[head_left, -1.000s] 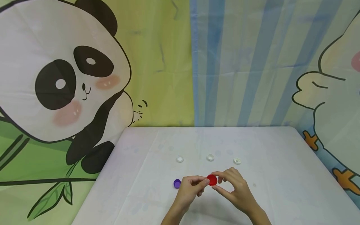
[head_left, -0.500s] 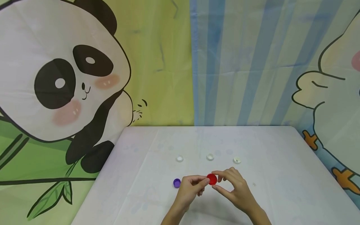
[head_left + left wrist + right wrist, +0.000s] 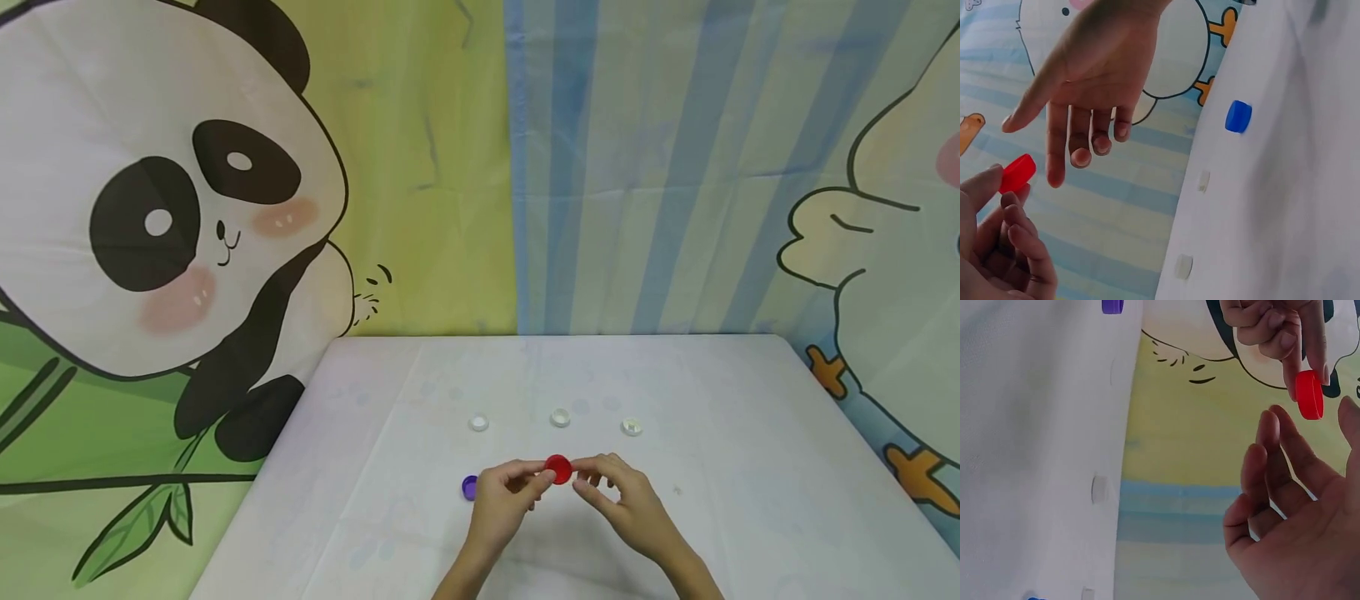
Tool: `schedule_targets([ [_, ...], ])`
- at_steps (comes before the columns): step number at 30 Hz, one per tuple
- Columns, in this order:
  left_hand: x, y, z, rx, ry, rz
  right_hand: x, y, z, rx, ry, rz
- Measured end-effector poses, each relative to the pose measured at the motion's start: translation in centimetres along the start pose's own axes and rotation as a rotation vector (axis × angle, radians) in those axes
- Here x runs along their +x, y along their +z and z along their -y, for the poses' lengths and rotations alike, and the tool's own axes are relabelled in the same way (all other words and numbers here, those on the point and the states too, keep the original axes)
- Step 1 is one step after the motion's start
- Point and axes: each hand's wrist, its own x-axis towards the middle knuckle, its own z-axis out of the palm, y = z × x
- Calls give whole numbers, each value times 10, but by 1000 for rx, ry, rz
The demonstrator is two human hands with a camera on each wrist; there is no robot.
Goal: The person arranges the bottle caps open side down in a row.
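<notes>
A red bottle cap is pinched by its edge between the thumb and fingers of my left hand, raised over the white table. My right hand is just to its right in the head view, fingers loosely bent. In the right wrist view, a gap separates the right fingertips from the red cap. A purple bottle cap lies left of my left hand, partly covered by it. In the left wrist view a blue bottle cap rests on the table; the head view does not show it.
Three small white caps stand in a row farther back: one at left, a middle cap and a right cap. Behind the white table hangs a cartoon-printed cloth.
The red cap has shifted slightly up and left with my left hand, and its face has turned. My right fingers have come off its rim. More of the purple cap is covered.
</notes>
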Motion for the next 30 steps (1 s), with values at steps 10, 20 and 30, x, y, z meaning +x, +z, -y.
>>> schedule_targets([
  [10,9,-2,16,183,449,-82,8,-8,3,427,220,277],
  [20,13,-5,19,317,789,-15,9,-11,5,546,320,313],
  [30,8,-6,8,352,856,38,8,-9,8,583,346,317],
])
